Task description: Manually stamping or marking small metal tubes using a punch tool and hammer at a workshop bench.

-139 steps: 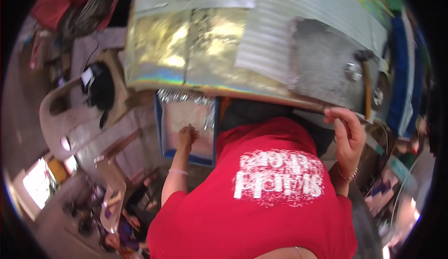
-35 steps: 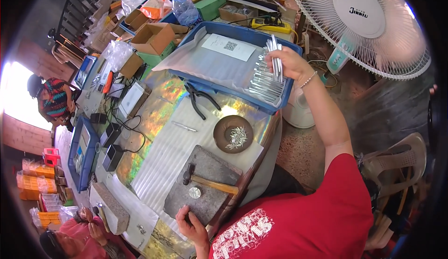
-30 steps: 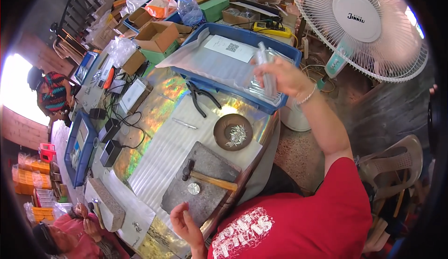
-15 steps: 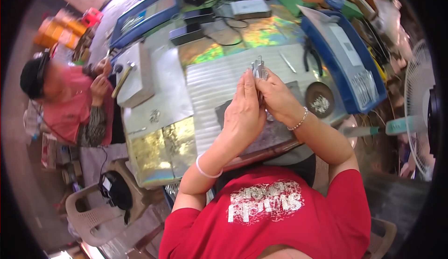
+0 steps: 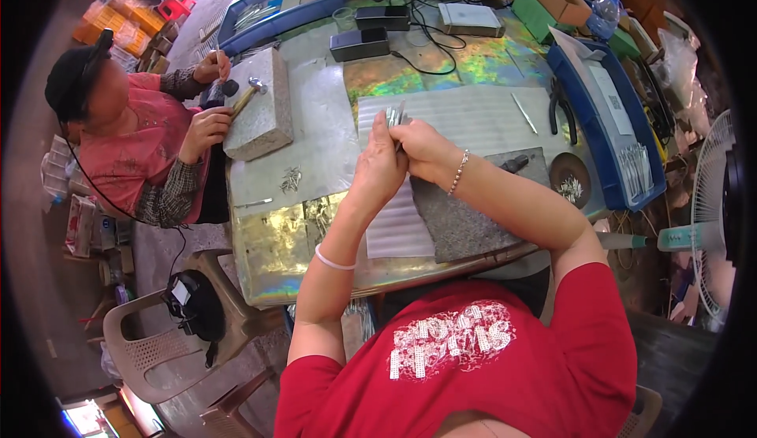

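My left hand [image 5: 378, 162] and my right hand [image 5: 426, 148] are closed together around a bundle of thin silvery metal pieces [image 5: 396, 113]. The tips of the bundle stick out above my fingers; its lower part is hidden in my palms. Beneath my right forearm lies a grey stone slab [image 5: 465, 221], with a dark tool [image 5: 515, 164] on it. A white foam sheet [image 5: 473, 107] spreads under and beyond my hands. On its right part rests a slim white pen-like tool [image 5: 524, 113], near black-handled pliers [image 5: 561, 111].
A brown bowl [image 5: 582, 168] of small metal pieces and a blue tray [image 5: 643, 190] are at the right, by a fan [image 5: 710, 209]. A co-worker [image 5: 150, 138] sits left at a stone block [image 5: 272, 107] with a hammer [image 5: 248, 95]. Loose pieces [image 5: 291, 178] lie nearby.
My joined hands have shifted left across the table, still around the metal bundle, uncovering more of the stone slab. The co-worker's one hand has lowered toward the hammer. The whole view has moved.
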Tool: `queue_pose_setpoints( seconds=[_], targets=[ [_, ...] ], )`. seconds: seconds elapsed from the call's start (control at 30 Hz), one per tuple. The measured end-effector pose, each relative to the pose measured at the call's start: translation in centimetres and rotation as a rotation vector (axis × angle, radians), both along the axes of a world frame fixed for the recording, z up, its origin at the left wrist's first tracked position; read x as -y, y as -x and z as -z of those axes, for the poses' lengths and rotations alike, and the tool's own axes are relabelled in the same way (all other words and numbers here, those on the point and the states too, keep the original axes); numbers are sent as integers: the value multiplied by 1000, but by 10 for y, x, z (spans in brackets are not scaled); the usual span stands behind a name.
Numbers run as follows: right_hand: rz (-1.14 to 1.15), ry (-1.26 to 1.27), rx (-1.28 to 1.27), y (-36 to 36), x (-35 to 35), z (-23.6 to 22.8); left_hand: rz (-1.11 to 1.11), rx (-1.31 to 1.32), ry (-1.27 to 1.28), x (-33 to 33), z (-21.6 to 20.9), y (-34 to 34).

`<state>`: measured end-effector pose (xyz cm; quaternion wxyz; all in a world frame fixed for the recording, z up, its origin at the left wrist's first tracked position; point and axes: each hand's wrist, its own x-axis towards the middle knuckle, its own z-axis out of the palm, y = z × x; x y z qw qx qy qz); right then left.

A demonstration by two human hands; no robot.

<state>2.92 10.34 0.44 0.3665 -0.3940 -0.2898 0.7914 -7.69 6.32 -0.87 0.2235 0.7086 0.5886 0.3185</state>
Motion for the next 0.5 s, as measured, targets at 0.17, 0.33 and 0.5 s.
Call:
queue_pose_setpoints(
  seconds=[0.17,0.33,0.5],
  targets=[
    [-33,197,-82,15,0,9,-96,29,146,-3,30,18],
    [-103,234,-99,13,9,2,-116,11,179,-2,36,21],
    [-230,128,77,-6,16,-13,-51,-352,159,-1,46,26]
  ],
)
